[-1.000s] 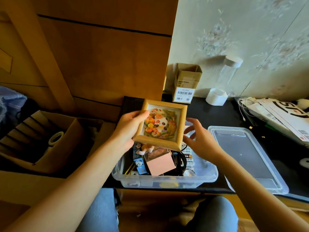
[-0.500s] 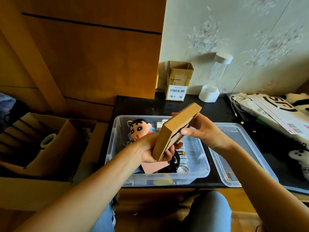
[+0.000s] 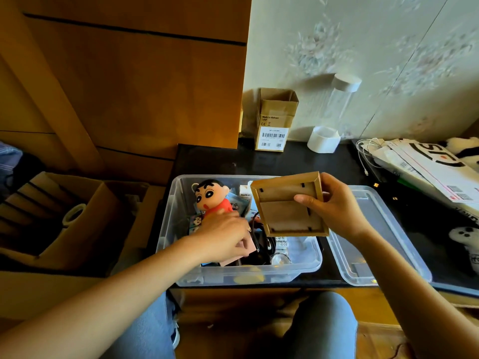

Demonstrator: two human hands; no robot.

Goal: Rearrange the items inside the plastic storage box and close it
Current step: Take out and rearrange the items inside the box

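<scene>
The clear plastic storage box [image 3: 241, 277] stands open on the black table's front edge. Inside it are a cartoon boy doll in a red shirt [image 3: 210, 196], a pink box [image 3: 245, 251], black cables [image 3: 261, 244] and small packets. My right hand [image 3: 334, 206] holds a wooden picture frame [image 3: 282, 211] by its right edge, with its back facing me, above the box's right half. My left hand [image 3: 223, 237] is down in the box, lying on the pink box just below the doll; its grip is hidden. The clear lid [image 3: 368, 255] lies flat to the right of the box.
A small cardboard carton [image 3: 276, 120], a white tape roll [image 3: 323, 139] and a tall clear canister [image 3: 339, 99] stand by the back wall. Papers and a white cable [image 3: 427, 167] and a white plush [image 3: 466, 242] lie at the right. An open cardboard box [image 3: 77, 216] sits lower left.
The frame went from both hands, picture up, to my right hand alone, turned back-up. My left hand let go and dropped into the box onto the pink box.
</scene>
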